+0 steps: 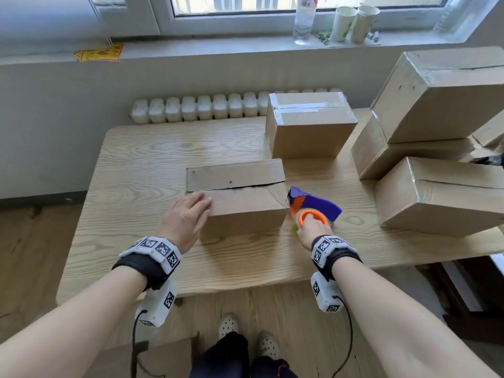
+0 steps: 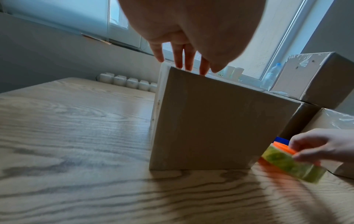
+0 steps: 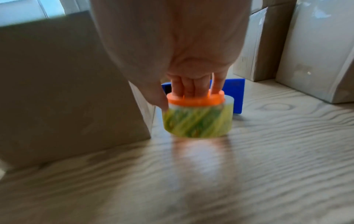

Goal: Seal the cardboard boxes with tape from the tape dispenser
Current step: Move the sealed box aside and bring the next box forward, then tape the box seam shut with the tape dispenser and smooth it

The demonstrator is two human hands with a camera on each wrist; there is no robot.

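Observation:
A cardboard box stands mid-table with its two top flaps folded down and a bare seam between them. My left hand lies flat with straight fingers on the box's near left top corner; the left wrist view shows the fingertips on that top edge of the box. Just right of the box lies the tape dispenser, blue and orange with a greenish tape roll. My right hand grips it, fingers hooked into the orange hub. The roll rests on the table beside the box.
A taped box stands at the back of the wooden table. Three larger boxes are stacked at the right edge. A radiator lies behind the table, and a bottle and paper cups stand on the windowsill.

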